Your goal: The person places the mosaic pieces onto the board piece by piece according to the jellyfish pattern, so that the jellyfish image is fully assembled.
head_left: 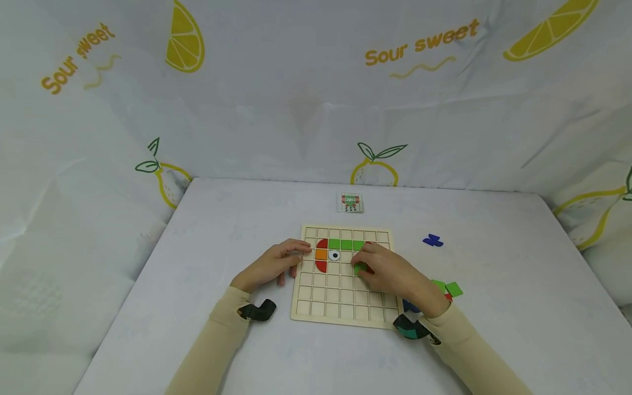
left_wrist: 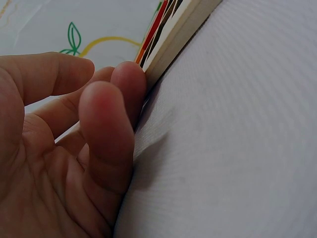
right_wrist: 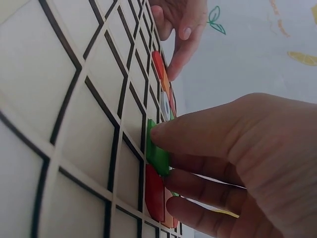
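Observation:
A wooden grid board [head_left: 333, 312] lies on the table with coloured tiles in its upper cells. At its left edge rests my left hand [head_left: 274, 265], fingers loosely bent and holding nothing. My right hand [head_left: 390, 271] is over the board's right part, pinching a green tile [right_wrist: 157, 154] between thumb and fingers, low over the grid. A red rounded tile [right_wrist: 154, 193] sits beside it in the right wrist view. Along the upper rows are green squares [head_left: 346, 244], red rounded corners [head_left: 321, 266], an orange square [head_left: 321, 254] and an eye tile [head_left: 334, 255].
A small pattern card [head_left: 351, 202] lies behind the board. Blue pieces [head_left: 433, 240] lie to the right. Loose green tiles [head_left: 453, 289] and a red one sit by my right wrist, and a blue piece [head_left: 410, 306] touches the board's right side, partly hidden.

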`<state>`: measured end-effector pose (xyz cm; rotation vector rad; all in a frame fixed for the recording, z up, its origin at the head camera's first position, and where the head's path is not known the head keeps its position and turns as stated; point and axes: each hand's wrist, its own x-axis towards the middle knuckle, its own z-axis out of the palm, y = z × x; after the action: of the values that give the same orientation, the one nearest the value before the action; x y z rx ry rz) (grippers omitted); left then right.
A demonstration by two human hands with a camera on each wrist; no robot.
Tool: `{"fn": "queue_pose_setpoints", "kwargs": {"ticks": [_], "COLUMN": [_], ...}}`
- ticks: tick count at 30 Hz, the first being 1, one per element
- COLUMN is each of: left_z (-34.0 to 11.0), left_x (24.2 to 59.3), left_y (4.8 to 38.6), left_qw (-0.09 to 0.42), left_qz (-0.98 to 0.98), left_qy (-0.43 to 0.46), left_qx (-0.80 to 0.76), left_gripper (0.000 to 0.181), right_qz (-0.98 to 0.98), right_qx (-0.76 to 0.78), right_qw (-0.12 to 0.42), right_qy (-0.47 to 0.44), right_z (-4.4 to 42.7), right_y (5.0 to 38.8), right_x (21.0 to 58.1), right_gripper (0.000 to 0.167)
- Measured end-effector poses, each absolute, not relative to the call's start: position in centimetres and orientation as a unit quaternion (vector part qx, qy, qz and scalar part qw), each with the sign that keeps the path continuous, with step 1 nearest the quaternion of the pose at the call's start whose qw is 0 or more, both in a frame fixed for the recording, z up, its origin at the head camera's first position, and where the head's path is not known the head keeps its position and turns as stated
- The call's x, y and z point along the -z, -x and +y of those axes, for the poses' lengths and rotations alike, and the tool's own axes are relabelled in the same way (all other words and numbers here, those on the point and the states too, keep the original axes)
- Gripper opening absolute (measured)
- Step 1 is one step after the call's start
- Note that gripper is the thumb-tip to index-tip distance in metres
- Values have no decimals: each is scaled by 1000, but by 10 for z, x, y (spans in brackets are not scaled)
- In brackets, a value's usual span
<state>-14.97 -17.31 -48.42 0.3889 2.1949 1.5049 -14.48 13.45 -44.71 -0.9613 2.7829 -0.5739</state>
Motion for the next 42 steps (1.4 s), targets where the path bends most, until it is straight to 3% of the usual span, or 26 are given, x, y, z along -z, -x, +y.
{"fn": "queue_pose_setpoints", "kwargs": {"ticks": [30, 42], "left_z": [-174, -174], "left_x": [487, 487], "left_y": [151, 151], "left_qw": [225, 224], "left_qz": [789, 793], "left_qy": [-140, -140], "left_qx": [-555, -549], "left_gripper": [33, 33], "right_qz": [922, 921], "right_qx": [198, 239], "right_qw": [76, 89], "right_qy": [324, 296], "right_z": [134, 149], "right_y": [144, 153], "right_x": [446, 425], "right_gripper": [18, 23]}}
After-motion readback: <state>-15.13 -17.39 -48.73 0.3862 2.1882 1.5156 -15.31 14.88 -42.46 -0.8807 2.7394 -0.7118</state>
